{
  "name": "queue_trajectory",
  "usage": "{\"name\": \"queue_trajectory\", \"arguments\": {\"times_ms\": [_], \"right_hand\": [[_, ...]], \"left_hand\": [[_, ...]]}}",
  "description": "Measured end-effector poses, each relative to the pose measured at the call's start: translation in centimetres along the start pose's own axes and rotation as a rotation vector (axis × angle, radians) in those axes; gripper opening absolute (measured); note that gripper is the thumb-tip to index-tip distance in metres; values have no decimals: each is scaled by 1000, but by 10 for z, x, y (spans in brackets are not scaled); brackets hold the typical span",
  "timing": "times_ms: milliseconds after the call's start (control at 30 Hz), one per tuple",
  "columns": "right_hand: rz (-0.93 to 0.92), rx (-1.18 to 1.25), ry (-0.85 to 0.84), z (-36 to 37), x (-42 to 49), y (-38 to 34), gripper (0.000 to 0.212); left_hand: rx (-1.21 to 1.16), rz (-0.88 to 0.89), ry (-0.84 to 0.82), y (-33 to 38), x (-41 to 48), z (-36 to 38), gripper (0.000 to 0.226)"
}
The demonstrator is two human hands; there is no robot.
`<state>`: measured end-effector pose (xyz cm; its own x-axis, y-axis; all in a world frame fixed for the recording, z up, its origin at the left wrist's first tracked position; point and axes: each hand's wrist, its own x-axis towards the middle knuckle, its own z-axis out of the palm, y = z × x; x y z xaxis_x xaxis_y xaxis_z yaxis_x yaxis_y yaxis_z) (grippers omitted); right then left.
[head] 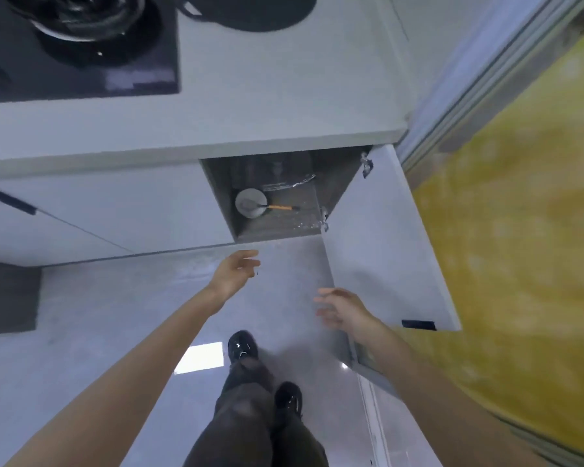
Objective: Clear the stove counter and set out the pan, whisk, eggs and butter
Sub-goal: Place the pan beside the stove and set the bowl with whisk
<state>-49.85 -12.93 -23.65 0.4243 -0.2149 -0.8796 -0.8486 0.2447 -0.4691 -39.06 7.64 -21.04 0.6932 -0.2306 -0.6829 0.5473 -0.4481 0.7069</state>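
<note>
A small grey pan (250, 203) with an orange handle lies on the floor of an open lower cabinet (331, 183) under the counter. My left hand (235, 271) hangs in front of the cabinet opening, fingers relaxed, holding nothing. Lower and to the right, my right hand (338, 308) is open and empty beside the swung-out cabinet door (385, 251). Neither hand touches the pan. The pale counter top (277, 96) lies above, with a black stove (81, 72) at its left. Whisk, eggs and butter are not in view.
A dark round object (257, 11) sits at the counter's far edge. A burner with a pot support (88, 21) is on the stove. Foil-like shiny material (290, 185) lies deep in the cabinet. A yellow wall (520, 197) stands at the right. My feet (243, 345) are on the glossy floor.
</note>
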Motion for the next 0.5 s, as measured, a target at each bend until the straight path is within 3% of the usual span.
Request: {"name": "queue_trajectory", "arguments": {"times_ms": [333, 500], "right_hand": [[80, 43, -63, 85, 98, -62, 29], [0, -167, 34, 113, 170, -77, 20]], "left_hand": [[-309, -133, 71, -36, 77, -79, 36], [-417, -169, 95, -67, 119, -90, 38]]}}
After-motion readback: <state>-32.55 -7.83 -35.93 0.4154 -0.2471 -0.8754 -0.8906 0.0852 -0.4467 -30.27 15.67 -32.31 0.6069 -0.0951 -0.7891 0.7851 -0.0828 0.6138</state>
